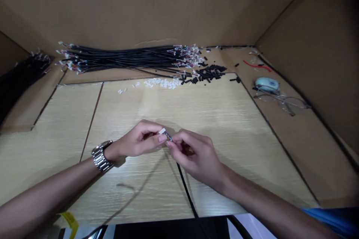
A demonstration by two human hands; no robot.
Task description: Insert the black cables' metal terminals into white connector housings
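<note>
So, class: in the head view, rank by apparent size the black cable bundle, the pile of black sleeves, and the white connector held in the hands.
1. black cable bundle
2. pile of black sleeves
3. white connector, smallest though nearest the camera

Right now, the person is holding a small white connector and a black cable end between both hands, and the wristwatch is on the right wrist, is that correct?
Not quite: the wristwatch is on the left wrist, not the right, as the head view shows. The rest stands: the left hand and right hand together pinch the small white connector and the black cable end above the wooden table.
</note>
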